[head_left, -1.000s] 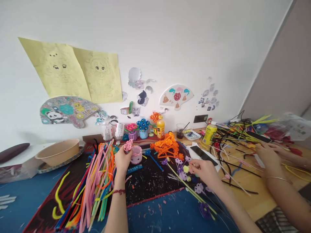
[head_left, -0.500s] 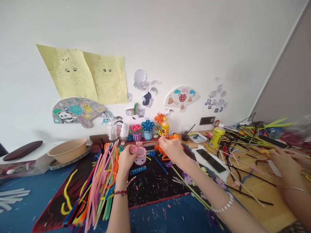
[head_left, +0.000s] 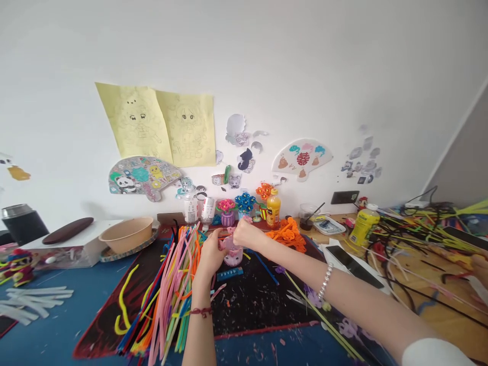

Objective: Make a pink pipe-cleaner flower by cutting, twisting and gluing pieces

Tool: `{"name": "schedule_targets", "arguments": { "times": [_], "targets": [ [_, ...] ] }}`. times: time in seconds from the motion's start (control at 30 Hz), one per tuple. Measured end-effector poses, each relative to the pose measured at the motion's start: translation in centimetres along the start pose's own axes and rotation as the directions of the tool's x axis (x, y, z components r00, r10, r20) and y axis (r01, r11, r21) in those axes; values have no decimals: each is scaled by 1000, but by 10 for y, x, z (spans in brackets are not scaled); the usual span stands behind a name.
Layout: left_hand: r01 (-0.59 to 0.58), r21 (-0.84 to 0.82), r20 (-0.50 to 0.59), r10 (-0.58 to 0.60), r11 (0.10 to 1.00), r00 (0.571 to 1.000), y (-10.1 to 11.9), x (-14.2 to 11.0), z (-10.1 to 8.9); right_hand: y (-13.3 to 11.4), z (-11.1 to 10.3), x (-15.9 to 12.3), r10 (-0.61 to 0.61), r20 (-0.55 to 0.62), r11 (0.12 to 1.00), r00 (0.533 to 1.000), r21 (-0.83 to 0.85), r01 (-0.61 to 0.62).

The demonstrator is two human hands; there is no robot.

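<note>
My left hand is closed, its fingertips at a fuzzy pink pipe-cleaner flower just above a small pink pot. The pot stands upright on the black mat, and its rim is partly hidden by my hands. My right hand is curled into a pinch close beside the left, over the pot. A bit of pink pipe cleaner sticks out above its knuckles; the rest of what it grips is hidden. In front of the pot lies a blue box.
A bundle of coloured pipe cleaners lies left of my left arm. Scissors, orange pipe-cleaner flowers and a phone are to the right. Behind stand finished flower pots and a juice bottle. A co-worker's hand shows at the right edge.
My right hand has come left and down to the pot, meeting my left hand there. The view has turned left, and the co-worker's hands have mostly left the picture.
</note>
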State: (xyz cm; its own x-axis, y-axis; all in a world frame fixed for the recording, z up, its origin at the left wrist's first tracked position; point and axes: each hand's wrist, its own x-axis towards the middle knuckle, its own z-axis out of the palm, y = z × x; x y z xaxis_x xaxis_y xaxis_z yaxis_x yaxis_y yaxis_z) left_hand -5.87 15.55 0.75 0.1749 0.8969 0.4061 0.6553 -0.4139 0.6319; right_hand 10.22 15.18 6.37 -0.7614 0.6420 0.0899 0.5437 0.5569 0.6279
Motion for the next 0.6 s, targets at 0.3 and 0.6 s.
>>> {"name": "schedule_targets", "arguments": {
  "times": [0.3,0.6],
  "targets": [
    [4,-126,-100,-17,992,995,1,3,11,-18,17,9,-108,-54,993,993,-59,105],
    [-9,-154,-154,-15,988,988,-7,3,24,-15,12,-26,-94,-191,995,977,26,101]
  ]
}}
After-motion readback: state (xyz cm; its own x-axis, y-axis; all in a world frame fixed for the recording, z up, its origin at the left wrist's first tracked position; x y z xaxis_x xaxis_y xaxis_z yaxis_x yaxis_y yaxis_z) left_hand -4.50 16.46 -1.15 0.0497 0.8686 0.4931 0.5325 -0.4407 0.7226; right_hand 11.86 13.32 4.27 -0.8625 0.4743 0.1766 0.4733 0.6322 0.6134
